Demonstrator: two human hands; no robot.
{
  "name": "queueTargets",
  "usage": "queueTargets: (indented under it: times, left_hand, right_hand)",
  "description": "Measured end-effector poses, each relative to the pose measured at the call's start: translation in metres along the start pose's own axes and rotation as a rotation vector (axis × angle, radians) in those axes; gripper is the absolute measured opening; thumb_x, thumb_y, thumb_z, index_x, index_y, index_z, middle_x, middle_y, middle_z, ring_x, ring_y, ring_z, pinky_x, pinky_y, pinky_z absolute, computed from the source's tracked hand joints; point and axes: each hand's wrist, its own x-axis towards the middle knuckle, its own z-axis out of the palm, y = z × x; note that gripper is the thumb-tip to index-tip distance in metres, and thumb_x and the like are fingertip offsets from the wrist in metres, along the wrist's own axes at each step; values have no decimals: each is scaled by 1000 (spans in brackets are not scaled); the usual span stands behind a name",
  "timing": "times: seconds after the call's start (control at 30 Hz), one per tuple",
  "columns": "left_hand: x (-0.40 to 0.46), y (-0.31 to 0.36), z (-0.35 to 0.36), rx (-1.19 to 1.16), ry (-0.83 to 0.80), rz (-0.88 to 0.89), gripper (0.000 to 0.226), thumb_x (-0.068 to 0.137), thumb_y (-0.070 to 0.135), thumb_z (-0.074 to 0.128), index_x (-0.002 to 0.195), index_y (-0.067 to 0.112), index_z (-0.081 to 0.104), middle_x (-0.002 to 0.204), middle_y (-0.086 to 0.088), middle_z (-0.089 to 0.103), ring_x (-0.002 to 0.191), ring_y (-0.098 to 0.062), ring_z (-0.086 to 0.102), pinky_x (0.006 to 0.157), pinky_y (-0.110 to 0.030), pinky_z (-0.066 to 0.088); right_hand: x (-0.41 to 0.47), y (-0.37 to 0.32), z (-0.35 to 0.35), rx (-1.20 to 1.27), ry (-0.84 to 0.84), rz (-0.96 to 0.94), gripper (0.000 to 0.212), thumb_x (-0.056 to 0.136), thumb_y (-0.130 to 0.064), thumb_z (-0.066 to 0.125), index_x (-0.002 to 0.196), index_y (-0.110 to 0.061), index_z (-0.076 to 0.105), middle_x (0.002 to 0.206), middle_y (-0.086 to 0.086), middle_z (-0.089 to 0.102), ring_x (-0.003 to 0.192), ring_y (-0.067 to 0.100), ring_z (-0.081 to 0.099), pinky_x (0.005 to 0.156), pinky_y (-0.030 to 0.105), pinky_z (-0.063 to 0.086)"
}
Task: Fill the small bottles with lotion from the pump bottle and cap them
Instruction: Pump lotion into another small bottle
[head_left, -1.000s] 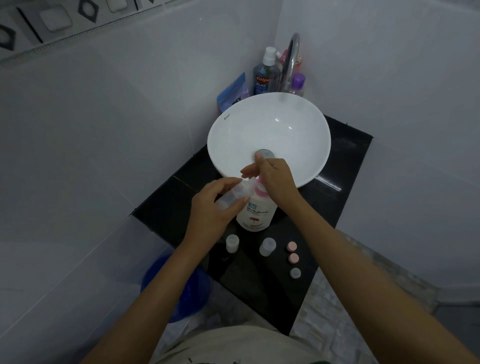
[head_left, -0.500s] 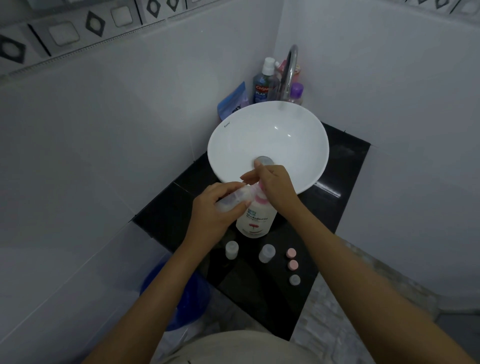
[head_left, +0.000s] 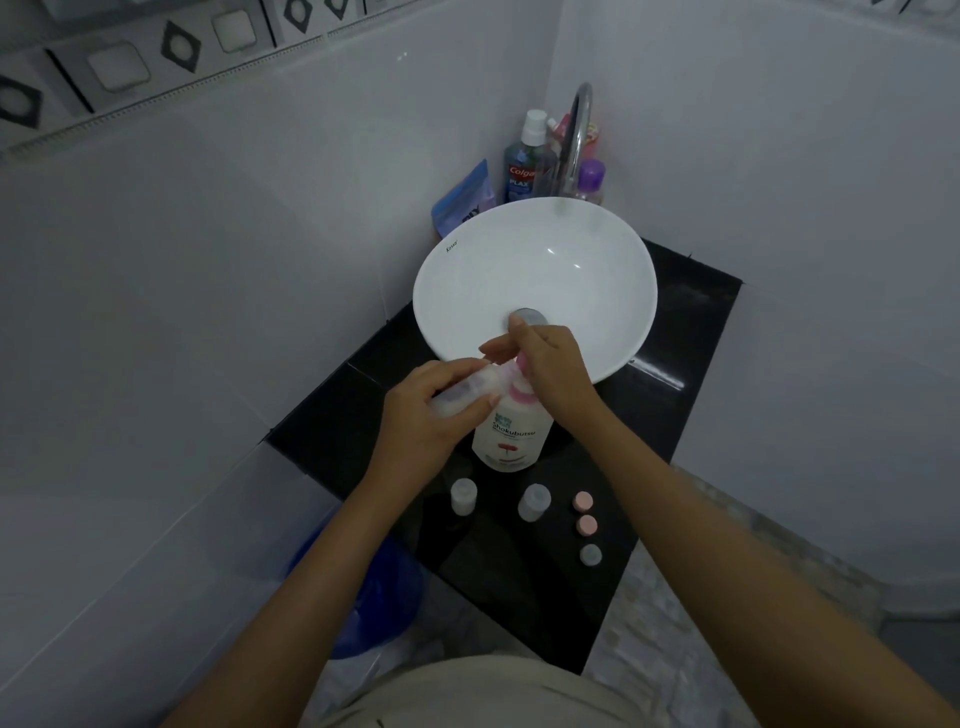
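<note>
Small bottles (head_left: 533, 502), two of them, upright and uncapped near the front of the black bench (head_left: 670, 415); translucent, frosted-looking, contents not discernible. Just right of them, three loose caps (head_left: 587, 526) in a short line: two pink, one pale grey. Behind, the pump bottle (head_left: 511, 436): white, rounded, pink collar and pump head, small flower print on the label. Left hand (head_left: 431, 415) curled round a third small bottle (head_left: 467, 392), tilted with its mouth up against the pump nozzle. Right hand (head_left: 550, 364) laid over the pump head, fingers bent down across it. Beyond the hands, a white round basin (head_left: 597, 249) seated on the bench, drain partly hidden by the right hand. Farther back, a curved chrome tap (head_left: 579, 135), a blue mouthwash bottle (head_left: 524, 171), a purple-capped bottle (head_left: 591, 179) and a blue pouch (head_left: 467, 200) in the corner. Plain pale wall tiles (head_left: 208, 260) around, with a patterned border along the top left. Below the bench's left edge, a blue bucket (head_left: 389, 597).
</note>
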Motion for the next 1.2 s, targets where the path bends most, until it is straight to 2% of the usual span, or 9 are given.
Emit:
queueTargets:
  times: [0.17,0.33,0.4,0.57,0.73,0.83,0.9,1.1,1.2]
  left_hand:
    - [-1,-3,2,27,-23,-7,29,79,28,72,108,25,68,103,1,68,98,-8,64,83,-27,55]
    - [-2,-2,1,23,-6,-9,30,80,21,72,110,21,68,104,0,68,97,-3,63,81,-17,53]
    - [-1,1,1,9,7,3,32,80,20,72,112,16,68,104,0,68,98,-4,63,81,-15,52]
    - [1,0,1,12,14,26,31,80,17,72,111,16,68,104,-1,68,98,-4,63,80,-12,50]
    - [1,-6,1,49,-25,4,33,80,18,72,113,16,67,104,-3,68,95,-1,62,77,-9,49]
    - [0,-3,1,6,-12,-1,34,80,18,72,113,15,67,103,-3,68,93,-2,63,76,-11,50]
    - [1,0,0,-3,2,12,35,80,19,72,114,14,68,102,-2,68,95,-4,63,78,-13,51]
    - [1,-1,1,-23,-5,10,32,80,17,72,111,17,68,103,-2,68,97,-7,64,80,-16,52]
    - [1,-6,1,1,-31,5,30,80,17,72,109,22,67,103,-3,68,96,-7,64,79,-17,53]
  right_hand:
    - [-1,10,5,5,-3,44,47,99,-23,36,84,2,73,78,10,70,80,18,65,77,29,50]
    - [2,7,0,-81,-58,36,46,99,-27,38,89,0,74,90,14,72,91,22,66,87,29,49]
    - [2,1,-2,-81,-52,14,45,99,-27,39,91,0,73,89,13,72,89,21,66,88,25,48]
    - [2,4,2,27,3,28,46,100,-19,35,87,4,72,82,15,70,85,22,64,89,33,49]
    - [1,16,7,6,-1,82,47,100,-24,36,84,0,73,77,7,69,80,16,62,72,28,47]
    - [5,10,2,-46,-25,41,44,99,-26,39,86,-1,74,82,9,70,88,22,66,84,31,50]
    - [5,3,-1,-68,-37,13,44,99,-27,39,89,-1,74,81,9,70,85,19,66,87,29,50]
    - [0,6,5,52,32,17,47,100,-20,35,84,3,72,70,6,68,78,16,61,87,33,48]
    - [-1,13,7,33,32,58,47,100,-22,35,82,0,72,70,2,67,79,17,60,75,29,48]
